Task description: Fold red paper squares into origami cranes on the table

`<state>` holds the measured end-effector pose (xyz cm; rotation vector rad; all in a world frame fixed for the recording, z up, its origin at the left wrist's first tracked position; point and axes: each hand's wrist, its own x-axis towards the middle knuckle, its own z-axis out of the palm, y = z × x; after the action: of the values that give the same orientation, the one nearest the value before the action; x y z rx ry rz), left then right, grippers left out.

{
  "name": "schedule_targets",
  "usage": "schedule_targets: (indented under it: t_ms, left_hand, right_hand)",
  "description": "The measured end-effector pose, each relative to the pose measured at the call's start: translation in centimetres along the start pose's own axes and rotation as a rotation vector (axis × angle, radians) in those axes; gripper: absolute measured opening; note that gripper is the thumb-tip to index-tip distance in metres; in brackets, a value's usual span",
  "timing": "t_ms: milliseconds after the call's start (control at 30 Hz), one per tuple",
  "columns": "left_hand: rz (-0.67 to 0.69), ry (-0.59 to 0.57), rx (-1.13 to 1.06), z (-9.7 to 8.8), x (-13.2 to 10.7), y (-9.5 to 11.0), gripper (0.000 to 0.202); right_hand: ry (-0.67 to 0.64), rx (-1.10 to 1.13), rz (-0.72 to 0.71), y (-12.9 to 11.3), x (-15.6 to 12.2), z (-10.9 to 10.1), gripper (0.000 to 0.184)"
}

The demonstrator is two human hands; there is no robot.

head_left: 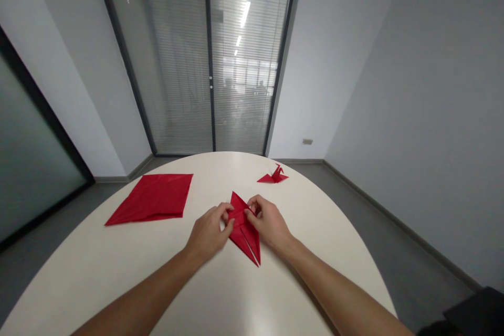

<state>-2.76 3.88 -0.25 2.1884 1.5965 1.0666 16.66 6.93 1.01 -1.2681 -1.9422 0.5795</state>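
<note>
A partly folded red paper shape [244, 233] lies on the white round table [220, 294] in front of me, pointed toward me. My left hand [208, 232] pinches its left edge with fingers closed. My right hand [268, 223] pinches its upper right part, fingers curled onto the paper. Both hands rest on the tabletop on either side of the fold.
A stack of flat red square sheets [153, 198] lies at the left of the table. A finished red paper crane [274, 175] stands at the far edge. Beyond the table are grey floor, glass doors with blinds and plain walls.
</note>
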Motion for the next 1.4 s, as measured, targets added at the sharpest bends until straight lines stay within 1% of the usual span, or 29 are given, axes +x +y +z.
schedule_targets:
  t_ms: [100,200,333,467,600,700,800,933,1000,1067,1167,1333,1400]
  left_hand:
    - [-0.001,-0.003,-0.020,0.0,0.0,-0.1,0.029]
    - [-0.006,-0.009,-0.046,0.1,0.2,-0.2,0.026]
    - [-0.014,0.004,-0.069,0.3,0.4,-0.6,0.023]
    - [-0.012,0.020,-0.134,0.5,0.5,-1.1,0.025]
    - [-0.017,0.019,-0.203,0.6,0.4,-1.3,0.023]
    - [-0.025,-0.011,-0.244,0.6,0.4,-1.4,0.022]
    - [-0.005,-0.029,-0.234,0.6,0.4,-1.3,0.022]
    - [0.127,0.035,-0.142,0.2,0.3,-0.5,0.017]
    - [0.184,0.043,-0.079,-0.2,0.1,0.1,0.013]
    - [0.239,-0.017,-0.038,-0.4,-0.1,0.5,0.013]
    - [0.294,-0.119,0.015,-0.4,-0.3,0.6,0.019]
    - [0.299,-0.175,0.053,0.1,-0.5,0.2,0.030]
    - [0.296,-0.194,0.062,0.2,-0.5,0.1,0.031]
  right_hand:
    - [-0.031,0.001,-0.011,-0.3,-0.1,-0.1,0.007]
    - [-0.077,0.008,-0.027,-0.5,-0.3,-0.1,0.009]
    - [-0.106,0.063,-0.017,-0.2,-0.2,0.1,0.026]
    - [-0.112,0.136,0.008,0.6,0.0,0.3,0.024]
    - [-0.167,0.219,0.005,0.9,0.0,0.2,0.033]
    - [-0.212,0.256,0.004,0.9,0.0,0.2,0.024]
    - [-0.211,0.250,-0.004,0.9,0.0,0.4,0.013]
    - [-0.185,0.196,-0.003,1.0,0.0,0.4,0.009]
    - [-0.170,0.152,-0.005,1.1,0.0,0.3,0.006]
    - [-0.152,0.105,-0.004,1.2,-0.1,0.2,0.009]
    - [-0.127,0.039,-0.006,1.4,-0.1,0.1,0.020]
    - [-0.096,-0.083,-0.031,1.4,0.0,-0.3,0.033]
    - [-0.076,-0.155,-0.078,1.3,0.1,-0.5,0.034]
